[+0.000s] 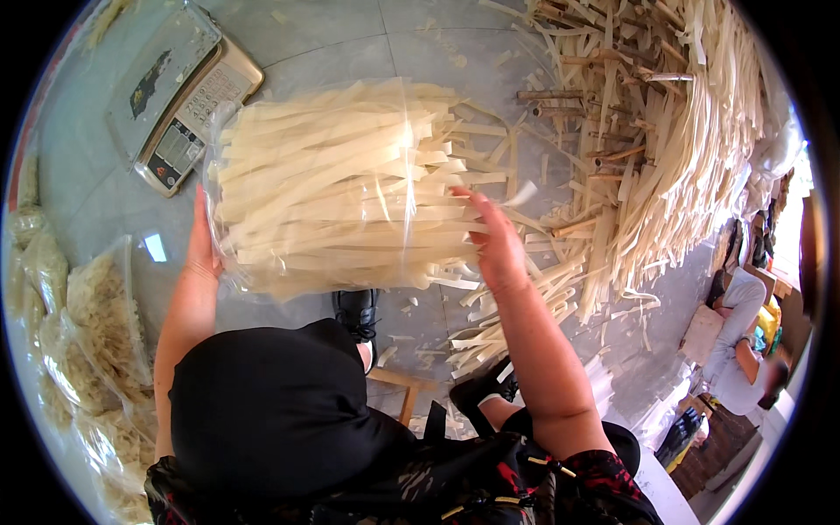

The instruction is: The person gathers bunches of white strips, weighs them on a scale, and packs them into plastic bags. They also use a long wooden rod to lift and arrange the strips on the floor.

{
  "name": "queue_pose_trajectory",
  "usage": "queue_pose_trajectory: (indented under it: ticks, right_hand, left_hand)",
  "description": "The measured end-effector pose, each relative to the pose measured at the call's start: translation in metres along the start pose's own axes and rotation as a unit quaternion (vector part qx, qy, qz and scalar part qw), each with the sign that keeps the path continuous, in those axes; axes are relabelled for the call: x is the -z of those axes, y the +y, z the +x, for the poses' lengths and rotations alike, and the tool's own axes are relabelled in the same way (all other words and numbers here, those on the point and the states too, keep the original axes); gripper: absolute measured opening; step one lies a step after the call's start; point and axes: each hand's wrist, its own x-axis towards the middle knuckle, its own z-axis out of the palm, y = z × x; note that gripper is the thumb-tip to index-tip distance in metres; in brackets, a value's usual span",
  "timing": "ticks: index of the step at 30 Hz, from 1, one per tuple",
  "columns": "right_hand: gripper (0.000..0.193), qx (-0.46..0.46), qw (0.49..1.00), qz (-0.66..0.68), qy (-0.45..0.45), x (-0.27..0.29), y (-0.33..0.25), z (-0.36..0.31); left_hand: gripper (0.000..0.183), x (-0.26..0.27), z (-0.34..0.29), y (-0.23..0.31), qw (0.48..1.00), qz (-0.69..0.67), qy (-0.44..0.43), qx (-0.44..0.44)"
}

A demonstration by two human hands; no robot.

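Note:
A clear plastic bag [408, 188] stuffed with long, flat, cream-coloured dried noodle strips [315, 166] lies sideways in front of me, its strips running left to right. At its left, closed end, my left hand [203, 243] holds the bag, with the fingers partly hidden along the plastic. Loose strip ends stick out of the right, open end. There my right hand [499, 243] is open, fingers apart and slightly curved, touching the protruding ends. Whether the bag rests on anything underneath cannot be made out.
A digital scale [188, 122] stands on the grey tiled floor [341, 39] at upper left. Filled plastic bags [105, 324] line the left side. On the right is a large heap of strips [674, 192] with wooden sticks [573, 94]. Another person [742, 372] sits at far right.

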Motion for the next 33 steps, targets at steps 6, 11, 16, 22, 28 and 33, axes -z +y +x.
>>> queue_pose_trajectory:
  ticks: [6,11,16,22,28,33]
  right_hand:
    - [0.044,0.062,0.997,0.035,0.027,-0.055,0.021,-0.023]
    - [0.05,0.143,0.989,0.037,0.011,-0.035,0.044,-0.002]
    - [0.06,0.08,0.932,-0.273,0.224,0.101,0.046,0.012]
    - [0.048,0.094,0.695,-0.709,0.074,0.143,0.126,-0.021]
    - [0.034,0.029,0.625,-0.762,-0.164,0.175,0.149,-0.109]
    - [0.06,0.048,0.754,-0.546,0.362,0.204,0.175,-0.136]
  left_hand:
    - [0.083,-0.007,-0.02,0.034,0.996,0.086,0.003,-0.007]
    - [0.072,0.024,0.019,0.03,0.948,0.258,0.14,-0.125]
    - [0.045,0.004,0.013,0.047,0.778,0.454,0.209,-0.382]
    - [0.031,-0.09,-0.017,0.032,0.642,0.568,0.097,-0.506]
    - [0.023,-0.111,-0.026,0.0,0.632,0.606,0.013,-0.483]
    - [0.022,-0.116,-0.032,-0.005,0.65,0.594,0.003,-0.475]
